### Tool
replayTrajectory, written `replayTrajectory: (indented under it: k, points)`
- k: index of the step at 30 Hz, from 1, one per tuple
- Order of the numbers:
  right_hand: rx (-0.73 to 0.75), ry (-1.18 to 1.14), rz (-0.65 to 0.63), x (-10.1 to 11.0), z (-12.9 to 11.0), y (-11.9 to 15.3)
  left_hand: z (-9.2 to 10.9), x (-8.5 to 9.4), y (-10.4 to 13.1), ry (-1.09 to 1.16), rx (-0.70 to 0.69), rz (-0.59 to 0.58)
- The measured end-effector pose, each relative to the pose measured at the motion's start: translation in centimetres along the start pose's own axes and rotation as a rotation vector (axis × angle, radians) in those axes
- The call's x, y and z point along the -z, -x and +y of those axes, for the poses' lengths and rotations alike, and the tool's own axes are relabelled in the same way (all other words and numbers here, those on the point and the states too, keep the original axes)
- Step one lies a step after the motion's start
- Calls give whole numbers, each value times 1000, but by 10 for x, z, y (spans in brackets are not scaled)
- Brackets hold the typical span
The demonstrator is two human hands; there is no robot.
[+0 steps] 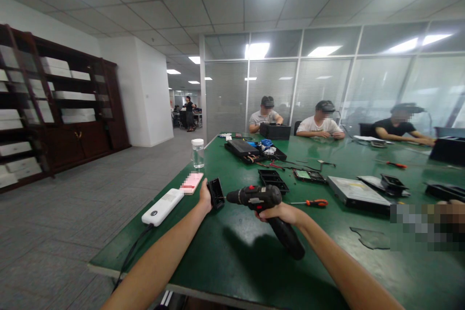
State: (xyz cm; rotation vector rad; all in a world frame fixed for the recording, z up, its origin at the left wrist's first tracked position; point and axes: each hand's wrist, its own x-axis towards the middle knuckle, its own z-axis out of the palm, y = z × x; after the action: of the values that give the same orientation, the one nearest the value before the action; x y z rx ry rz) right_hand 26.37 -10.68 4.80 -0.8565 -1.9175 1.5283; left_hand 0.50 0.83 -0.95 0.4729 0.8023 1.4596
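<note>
My left hand (205,197) is closed on a small black plastic box-like part (217,193), tilted so its hollow side faces right. A black cordless drill (257,196) is gripped by its handle in my right hand (276,215), held above the table. The drill's bit points left at the hollow of the black part; whether the tip touches it I cannot tell. Beyond the drill lies a black divided tray (273,181). An orange-and-black screwdriver (315,203) rests to the right of my right hand.
On the green table (203,261), a white power strip (163,207), pink box (191,183) and clear jar (198,153) line the left edge. A silver disc drive (358,193), circuit board (309,176) and cables (269,150) lie right and beyond. Several people sit across.
</note>
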Motion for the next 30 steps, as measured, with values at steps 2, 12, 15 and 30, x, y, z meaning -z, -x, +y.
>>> replayTrajectory:
  k: [2,12,15,30]
  points:
    - [1,-16,-6,-1,-1,0,0,0,0,3,5,-8]
    - [-2,8,-7,-1,-4,1,0,0,-1,9,6,10]
    - [1,13,-3,0,-2,0,0,0,-1,5,30,-8]
    - [-6,67,1,3,2,-1,0,0,1,-19,1,-27]
